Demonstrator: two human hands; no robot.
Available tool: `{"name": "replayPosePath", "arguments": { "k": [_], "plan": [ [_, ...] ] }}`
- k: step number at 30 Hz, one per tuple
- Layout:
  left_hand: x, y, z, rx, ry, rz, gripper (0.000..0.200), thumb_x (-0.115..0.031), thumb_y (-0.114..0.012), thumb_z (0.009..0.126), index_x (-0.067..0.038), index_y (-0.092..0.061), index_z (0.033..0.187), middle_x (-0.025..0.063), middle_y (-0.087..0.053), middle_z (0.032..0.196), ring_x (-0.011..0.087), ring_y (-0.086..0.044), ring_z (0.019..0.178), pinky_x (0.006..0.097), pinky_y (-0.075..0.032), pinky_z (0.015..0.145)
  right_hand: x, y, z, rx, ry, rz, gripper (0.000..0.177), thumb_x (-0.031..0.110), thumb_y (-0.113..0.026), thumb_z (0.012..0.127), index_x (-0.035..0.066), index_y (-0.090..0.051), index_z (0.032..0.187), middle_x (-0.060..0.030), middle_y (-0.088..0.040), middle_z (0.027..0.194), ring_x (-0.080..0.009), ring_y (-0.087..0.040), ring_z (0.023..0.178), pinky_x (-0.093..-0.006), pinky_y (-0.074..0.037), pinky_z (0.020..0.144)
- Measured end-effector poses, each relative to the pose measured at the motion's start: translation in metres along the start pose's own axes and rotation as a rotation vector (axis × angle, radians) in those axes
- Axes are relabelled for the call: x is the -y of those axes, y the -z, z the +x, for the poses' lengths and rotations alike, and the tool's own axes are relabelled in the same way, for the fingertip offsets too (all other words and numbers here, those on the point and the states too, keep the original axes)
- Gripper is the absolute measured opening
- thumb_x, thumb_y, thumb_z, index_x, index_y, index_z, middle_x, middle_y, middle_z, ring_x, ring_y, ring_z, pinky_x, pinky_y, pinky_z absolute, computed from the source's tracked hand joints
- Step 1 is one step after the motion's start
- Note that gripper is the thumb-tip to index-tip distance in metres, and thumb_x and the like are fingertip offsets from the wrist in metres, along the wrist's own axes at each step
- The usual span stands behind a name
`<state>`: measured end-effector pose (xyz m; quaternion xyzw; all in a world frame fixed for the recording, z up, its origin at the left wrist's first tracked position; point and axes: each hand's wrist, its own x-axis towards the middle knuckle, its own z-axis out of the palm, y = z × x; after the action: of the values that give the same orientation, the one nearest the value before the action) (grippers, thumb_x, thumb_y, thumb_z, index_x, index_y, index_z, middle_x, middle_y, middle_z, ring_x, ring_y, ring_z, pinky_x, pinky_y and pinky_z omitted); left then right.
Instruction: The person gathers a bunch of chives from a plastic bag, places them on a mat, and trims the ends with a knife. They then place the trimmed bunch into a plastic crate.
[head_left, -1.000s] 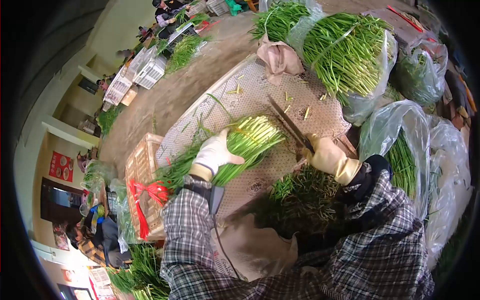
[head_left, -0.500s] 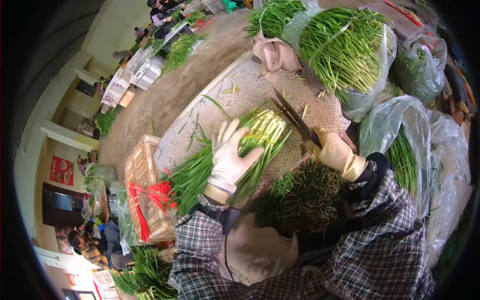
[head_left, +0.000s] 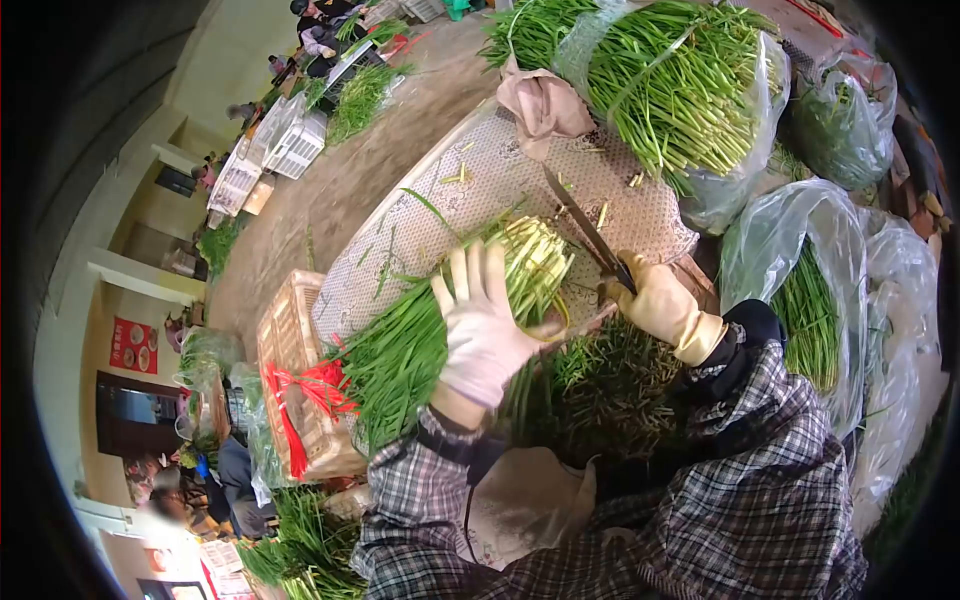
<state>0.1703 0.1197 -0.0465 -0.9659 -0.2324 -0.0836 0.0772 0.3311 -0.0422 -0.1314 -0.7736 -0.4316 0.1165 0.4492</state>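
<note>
A bunch of long green stalks with pale cut ends (head_left: pixel 535 258), like garlic chives, lies on the patterned board cover (head_left: pixel 350 285). My left hand (head_left: pixel 484 335), in a white glove, rests on or just over the bunch with its fingers spread. A thin yellow band (head_left: pixel 562 318) loops by the left thumb; whether it goes round the bunch is hidden. My right hand (head_left: pixel 662 308), in a yellowish glove, is closed on the handle of a knife (head_left: pixel 582 222). The blade points up and away, just right of the pale ends.
A large bundle of the same stalks (head_left: pixel 690 90) in plastic lies at the back right. Plastic bags of greens (head_left: pixel 805 310) stand at the right. Dark trimmings (head_left: pixel 620 390) lie below the board. A woven basket (head_left: pixel 300 360) with red ties is at the left. People work farther off.
My left hand has turned and spread its fingers, shifting slightly toward me and right. The yellow band now shows by its thumb. The right hand and knife have barely moved.
</note>
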Motion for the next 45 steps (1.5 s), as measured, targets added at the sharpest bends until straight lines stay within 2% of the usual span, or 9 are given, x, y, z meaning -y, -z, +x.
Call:
{"name": "replayPosePath", "arguments": {
  "k": [4, 6, 8, 11, 18, 23, 35, 41, 45],
  "plan": [
    [0.027, -0.021, -0.014, 0.019, 0.108, -0.050, 0.137, -0.049, -0.090, 0.051, 0.000, -0.011, 0.152, 0.0254, -0.029, 0.152, 0.0403, -0.022, 0.145, 0.0582, -0.020, 0.115, -0.001, 0.002, 0.002, 0.011, -0.004, 0.010, 0.046, 0.020, -0.065, 0.086, -0.010, -0.054, 0.119, -0.0301, -0.064, 0.077, -0.0440, -0.066, 0.078, -0.0475, -0.053, 0.069],
    [0.058, -0.033, 0.003, -0.044, 0.019, -0.222, 0.132, -0.041, -0.089, 0.055, 0.000, -0.010, 0.152, 0.0294, -0.044, 0.140, 0.0405, -0.048, 0.128, 0.0458, -0.043, 0.104, -0.001, 0.002, 0.002, 0.024, 0.006, -0.017, 0.045, 0.020, -0.065, 0.087, -0.009, -0.054, 0.119, -0.0297, -0.064, 0.077, -0.0441, -0.065, 0.077, -0.0473, -0.053, 0.069],
    [0.064, 0.001, 0.038, 0.440, 0.254, -0.257, 0.117, -0.038, -0.087, 0.058, -0.001, -0.024, 0.149, 0.0260, -0.053, 0.133, 0.0380, -0.054, 0.121, 0.0439, -0.047, 0.099, 0.000, 0.003, 0.002, 0.023, 0.010, 0.005, 0.044, 0.020, -0.065, 0.087, -0.009, -0.054, 0.119, -0.0295, -0.064, 0.077, -0.0443, -0.065, 0.075, -0.0474, -0.053, 0.069],
    [0.083, 0.006, 0.074, 0.559, 0.033, -0.117, 0.102, -0.038, -0.087, 0.060, -0.002, -0.040, 0.142, 0.0215, -0.056, 0.131, 0.0361, -0.055, 0.120, 0.0450, -0.044, 0.101, -0.001, 0.007, 0.004, 0.051, -0.023, 0.026, 0.041, 0.019, -0.064, 0.087, -0.007, -0.054, 0.117, -0.0292, -0.063, 0.076, -0.0442, -0.064, 0.074, -0.0475, -0.052, 0.068],
    [0.096, -0.041, 0.056, 0.311, 0.061, -0.157, 0.104, -0.041, -0.089, 0.058, -0.005, -0.041, 0.143, 0.0224, -0.034, 0.152, 0.0354, -0.027, 0.144, 0.0464, -0.030, 0.115, 0.022, 0.021, -0.002, 0.047, 0.002, -0.029, 0.032, 0.020, -0.061, 0.093, -0.004, -0.056, 0.112, -0.0265, -0.062, 0.071, -0.0437, -0.063, 0.068, -0.0477, -0.050, 0.062],
    [0.077, -0.011, 0.058, 0.524, 0.208, -0.235, 0.107, -0.040, -0.087, 0.062, -0.007, -0.032, 0.147, 0.0217, -0.062, 0.123, 0.0341, -0.064, 0.110, 0.0382, -0.049, 0.098, 0.066, 0.029, -0.013, -0.073, 0.150, -0.322, 0.018, 0.018, -0.056, 0.096, 0.001, -0.051, 0.101, -0.0202, -0.059, 0.064, -0.0365, -0.062, 0.055, -0.0448, -0.049, 0.046],
    [0.061, -0.017, 0.046, 0.411, 0.245, -0.127, 0.086, -0.038, -0.089, 0.057, 0.002, -0.049, 0.122, 0.0203, -0.068, 0.108, 0.0339, -0.067, 0.101, 0.0408, -0.052, 0.090, 0.073, -0.001, -0.021, 0.092, 0.178, -0.494, 0.026, 0.023, -0.052, 0.099, 0.001, -0.055, 0.112, -0.0133, -0.062, 0.071, -0.0288, -0.063, 0.064, -0.0383, -0.051, 0.055],
    [0.064, -0.020, 0.044, 0.392, 0.209, -0.137, 0.080, -0.038, -0.088, 0.056, -0.001, -0.054, 0.117, 0.0193, -0.068, 0.107, 0.0339, -0.067, 0.100, 0.0414, -0.052, 0.089, 0.068, -0.004, -0.014, 0.238, -0.284, 0.028, 0.025, 0.016, -0.048, 0.100, -0.002, -0.053, 0.116, -0.0150, -0.064, 0.074, -0.0272, -0.066, 0.067, -0.0386, -0.053, 0.057],
    [0.062, -0.020, 0.046, 0.416, 0.206, -0.125, 0.080, -0.042, -0.087, 0.060, -0.002, -0.053, 0.120, 0.0153, -0.070, 0.102, 0.0289, -0.069, 0.097, 0.0381, -0.053, 0.088, 0.079, 0.010, 0.010, 0.441, -0.246, -0.322, 0.031, 0.023, -0.046, 0.102, -0.003, -0.056, 0.116, -0.0101, -0.064, 0.079, -0.0217, -0.063, 0.066, -0.0344, -0.054, 0.057]
  ]
}}
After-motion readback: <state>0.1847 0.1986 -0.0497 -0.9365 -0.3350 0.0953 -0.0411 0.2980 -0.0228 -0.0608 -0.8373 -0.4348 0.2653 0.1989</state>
